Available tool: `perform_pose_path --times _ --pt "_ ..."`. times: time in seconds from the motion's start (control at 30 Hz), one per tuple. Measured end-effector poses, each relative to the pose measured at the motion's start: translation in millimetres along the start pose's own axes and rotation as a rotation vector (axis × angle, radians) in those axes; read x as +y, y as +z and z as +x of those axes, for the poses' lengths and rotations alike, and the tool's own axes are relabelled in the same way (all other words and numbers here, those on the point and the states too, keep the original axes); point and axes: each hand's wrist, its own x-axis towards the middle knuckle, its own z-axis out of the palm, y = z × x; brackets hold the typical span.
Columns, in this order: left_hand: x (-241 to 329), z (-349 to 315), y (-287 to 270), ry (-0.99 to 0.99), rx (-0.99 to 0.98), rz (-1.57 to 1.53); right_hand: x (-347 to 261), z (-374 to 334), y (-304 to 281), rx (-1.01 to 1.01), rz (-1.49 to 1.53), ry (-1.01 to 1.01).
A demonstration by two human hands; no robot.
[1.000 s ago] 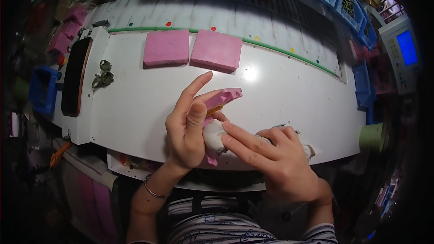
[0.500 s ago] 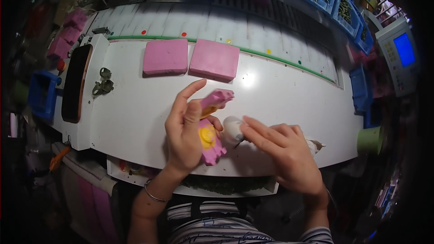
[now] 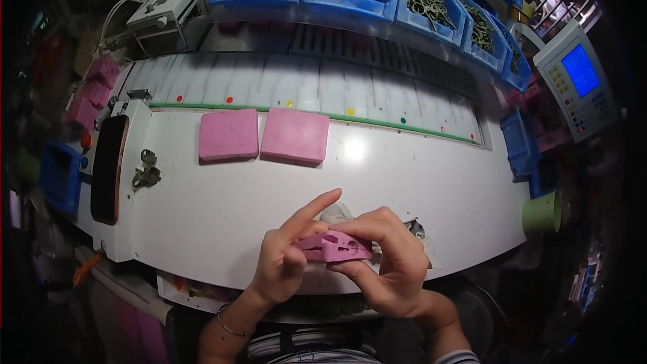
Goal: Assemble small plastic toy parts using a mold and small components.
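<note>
A pink, rubber-like slab with a notched edge [image 3: 347, 249] is held between both hands, just above the near part of a white, smooth-topped counter [image 3: 202, 229]. The left hand [image 3: 280, 264] has its grip closed on the slab's left end, thumb on the near side, while its index finger stretches out and away. The right hand [image 3: 393, 266] pinches the other end, fingers on top and thumb beneath. A dark slit shows along the left part of the slab.

Just beyond the hands lies a rounded, whitish bundle [image 3: 335, 213], partly hidden by them. Farther off, two flat pink blocks, the left one [image 3: 229, 136] and the right one [image 3: 295, 137], lie side by side. Near the counter's left side sit small, dull green curved pieces [image 3: 147, 172], beside a long dark slab with rounded corners [image 3: 110, 170].

Above the far edge, a row of blue plastic bins [image 3: 347, 5] holds many greenish looped pieces [image 3: 423, 3]. To the right stand a pale device with a lit blue screen [image 3: 578, 84] and a light green cylinder [image 3: 542, 213].
</note>
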Motion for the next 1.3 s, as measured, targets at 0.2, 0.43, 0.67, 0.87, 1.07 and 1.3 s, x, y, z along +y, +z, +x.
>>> perform_pose_path --times 0.2,0.43,0.67,0.87,1.07,1.3 --pt "29.1 13.9 -6.3 -0.052 -0.157 0.121 7.2 5.9 4.7 -0.040 -0.060 0.006" --pt "40.1 16.0 -23.7 -0.203 -0.100 0.238 12.9 15.3 27.1 0.020 -0.025 0.057" --pt "80.5 90.9 -164.6 -0.256 0.483 -0.002 24.8 12.0 33.3 -0.084 -0.136 -0.047" --pt "82.2 161.1 -288.8 -0.201 0.787 1.143 -4.5 22.0 19.5 -0.139 -0.328 -0.320" --pt "57.5 172.0 -318.3 -0.106 0.789 1.565 44.4 58.2 -22.4 -0.324 -0.521 -0.127" --pt "57.1 153.0 -194.7 0.140 0.364 1.481 89.6 101.7 -3.0 -0.242 -0.594 -0.110"
